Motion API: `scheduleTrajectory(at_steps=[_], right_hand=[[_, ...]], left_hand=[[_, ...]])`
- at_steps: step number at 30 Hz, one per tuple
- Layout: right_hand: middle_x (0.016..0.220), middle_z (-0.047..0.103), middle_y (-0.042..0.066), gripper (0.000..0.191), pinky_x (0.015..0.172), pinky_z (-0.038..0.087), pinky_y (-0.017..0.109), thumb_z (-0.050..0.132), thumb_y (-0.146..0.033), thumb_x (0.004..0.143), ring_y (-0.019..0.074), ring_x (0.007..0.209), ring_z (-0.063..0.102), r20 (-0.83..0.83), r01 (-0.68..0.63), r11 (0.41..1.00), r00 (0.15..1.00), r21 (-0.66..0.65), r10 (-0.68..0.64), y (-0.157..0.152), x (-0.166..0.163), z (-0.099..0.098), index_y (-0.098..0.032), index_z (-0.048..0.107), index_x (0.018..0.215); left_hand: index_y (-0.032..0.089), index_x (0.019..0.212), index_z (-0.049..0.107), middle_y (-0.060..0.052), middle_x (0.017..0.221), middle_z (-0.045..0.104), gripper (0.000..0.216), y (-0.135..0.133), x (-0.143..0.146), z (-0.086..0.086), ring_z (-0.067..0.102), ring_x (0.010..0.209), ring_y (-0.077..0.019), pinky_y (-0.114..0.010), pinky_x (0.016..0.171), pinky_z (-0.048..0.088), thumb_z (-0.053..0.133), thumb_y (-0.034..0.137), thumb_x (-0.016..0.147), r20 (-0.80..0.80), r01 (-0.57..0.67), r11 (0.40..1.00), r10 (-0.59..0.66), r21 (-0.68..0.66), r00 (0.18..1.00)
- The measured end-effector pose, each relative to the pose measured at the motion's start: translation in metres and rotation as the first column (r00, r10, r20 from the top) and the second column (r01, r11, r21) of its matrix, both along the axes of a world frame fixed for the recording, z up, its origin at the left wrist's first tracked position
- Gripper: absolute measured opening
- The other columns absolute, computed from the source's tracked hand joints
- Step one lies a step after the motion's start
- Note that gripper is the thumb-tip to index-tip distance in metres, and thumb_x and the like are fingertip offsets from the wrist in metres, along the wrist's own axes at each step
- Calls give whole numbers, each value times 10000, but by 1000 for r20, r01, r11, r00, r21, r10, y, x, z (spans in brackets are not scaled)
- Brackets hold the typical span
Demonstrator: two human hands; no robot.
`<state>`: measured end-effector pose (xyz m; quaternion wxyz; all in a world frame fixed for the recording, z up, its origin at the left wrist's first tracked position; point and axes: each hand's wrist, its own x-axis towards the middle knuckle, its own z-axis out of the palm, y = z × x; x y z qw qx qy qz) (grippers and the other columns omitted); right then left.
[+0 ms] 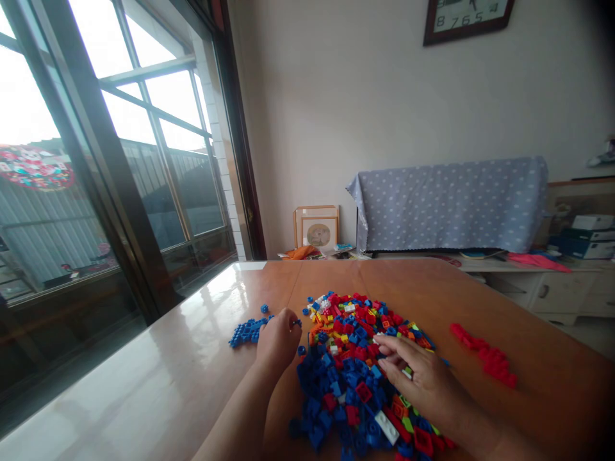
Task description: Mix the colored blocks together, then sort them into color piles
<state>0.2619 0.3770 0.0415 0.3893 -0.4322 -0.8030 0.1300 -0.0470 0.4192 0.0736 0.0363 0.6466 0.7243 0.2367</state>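
Curled over with its back to the camera, the left grip (pixel 278 339) cannot be read for closure or contents; the blue bricks (pixel 247 331) lie just to its left on the bench (pixel 192 384), nearer it than the right grip (pixel 423 378), which is spread open, nothing held, on the mixed pile (pixel 350 326).

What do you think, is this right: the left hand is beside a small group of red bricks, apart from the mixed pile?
Not quite: in the head view, the small group beside the left hand is blue, not red. It lies apart from the mixed pile.
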Motion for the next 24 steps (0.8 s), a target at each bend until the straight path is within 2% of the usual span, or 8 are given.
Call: scheduleTrajectory(at_steps=[6,12,16,19,24], right_hand=[[1049,707,63,332,790,607,323,507,-322,977,179,821,707,5,6,1000,1000,15,-7,3,6,2,-277,620,1287],[955,703,47,292,775,597,306,510,-336,979,178,800,694,-20,38,998,999,43,-37,1,7,7,-271,662,1219],[978,695,42,276,777,588,298,502,-350,989,172,817,689,-27,46,999,999,30,-45,2,8,7,-273,662,1201],[988,698,37,277,787,584,298,495,-358,994,172,832,692,-16,45,999,999,25,-44,4,10,5,-284,660,1204],[1022,707,38,281,794,581,303,497,-373,993,184,875,699,-3,59,998,998,23,-59,6,15,4,-294,661,1207]], left_hand=[[235,936,674,-63,946,750,157,10,-9,-11,677,936,-263,-313,742,411,568,209,823,-78,-49,995,42,-88,996],[223,955,721,-105,1121,703,232,9,-19,-10,605,1105,-289,-336,833,429,499,243,890,-116,-98,994,92,-50,989],[195,1062,705,-126,1159,675,309,9,-21,-8,608,1095,-287,-343,847,440,446,171,896,-89,-132,991,129,-21,988],[159,1158,662,-143,1202,652,369,9,-11,-8,614,1112,-263,-332,900,443,405,112,898,-46,-92,996,93,14,995],[160,1160,669,-105,1178,697,381,7,10,-17,636,1134,-194,-247,942,452,421,80,882,60,64,998,-63,-15,996]])
